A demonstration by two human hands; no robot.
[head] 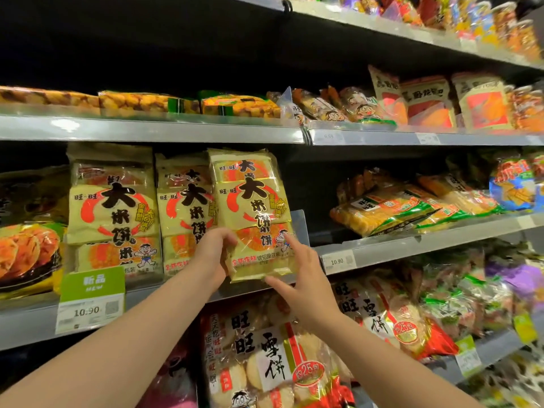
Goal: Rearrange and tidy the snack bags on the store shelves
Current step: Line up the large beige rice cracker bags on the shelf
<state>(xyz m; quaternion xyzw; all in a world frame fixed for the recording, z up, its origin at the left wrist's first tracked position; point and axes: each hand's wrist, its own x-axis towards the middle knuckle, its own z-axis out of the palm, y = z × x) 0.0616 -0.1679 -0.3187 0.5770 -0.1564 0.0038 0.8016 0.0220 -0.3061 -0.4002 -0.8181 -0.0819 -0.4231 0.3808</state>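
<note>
A tall yellow rice-cracker bag [253, 207] with large black characters stands upright at the right end of a row on the middle shelf [182, 298]. My left hand [213, 254] grips its lower left edge. My right hand [300, 278] holds its lower right corner, thumb under the bottom edge and a finger on the front. Two matching yellow bags, one [113, 213] at the left and one [184, 213] in the middle, stand beside it, the nearer one partly hidden by my left hand.
A clear divider [300, 228] stands just right of the held bag. Flat green-and-yellow packs [406, 207] lie on the shelf to the right. Red-and-white snow-cracker bags [265, 357] fill the shelf below. A green price tag [91, 298] hangs at the left.
</note>
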